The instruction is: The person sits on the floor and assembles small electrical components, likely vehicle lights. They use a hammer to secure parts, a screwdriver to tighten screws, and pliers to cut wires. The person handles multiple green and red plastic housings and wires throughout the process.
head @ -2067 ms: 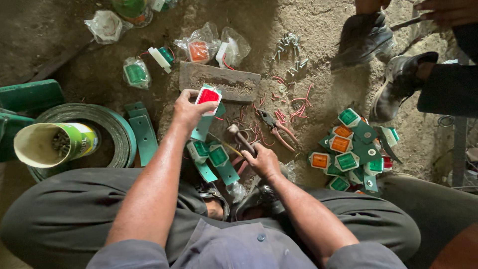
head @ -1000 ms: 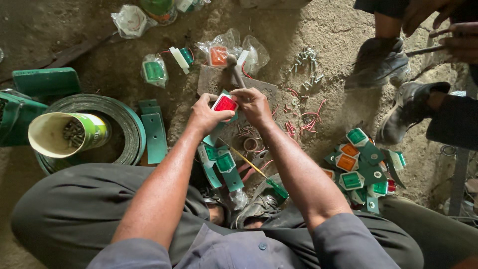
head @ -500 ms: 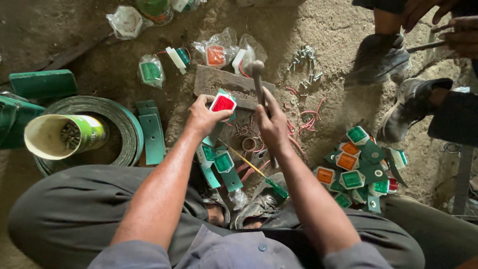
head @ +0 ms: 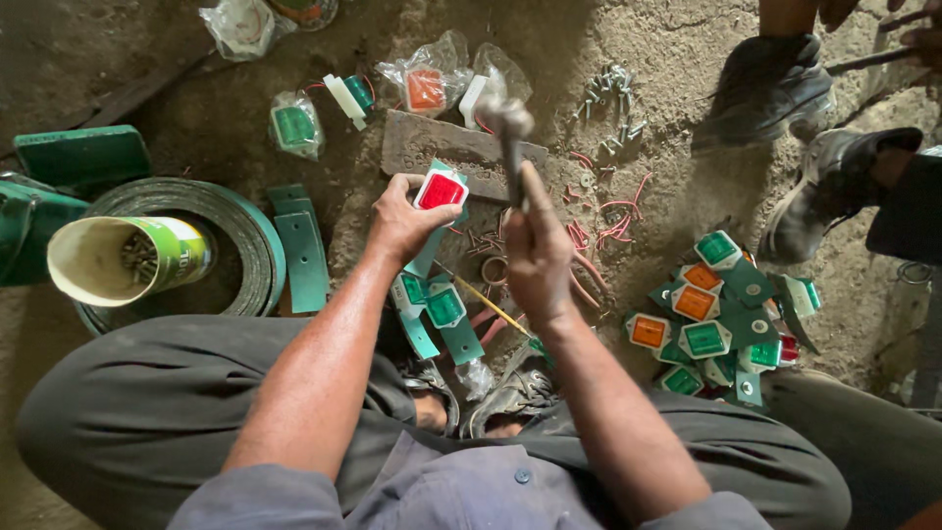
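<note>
My left hand (head: 400, 218) holds a red reflector (head: 441, 189) fixed on a green metal strip, pressed against the edge of a grey brick (head: 432, 145) on the dirt floor. My right hand (head: 536, 253) grips the handle of a hammer (head: 509, 132), its metal head raised above the brick, just right of the reflector. Below my hands lie two green reflectors on green strips (head: 442, 312), small nails and red wire scraps.
A pile of orange and green reflectors (head: 714, 319) lies at right. A can holding nails (head: 123, 259) rests on a coiled green strip (head: 240, 232) at left. Bagged reflectors (head: 424, 86) sit beyond the brick. Another person's shoes (head: 775, 88) stand at upper right.
My right hand picked up the hammer from the ground and lifted it over the brick. My left hand kept the red reflector at the brick. The view shifted slightly.
</note>
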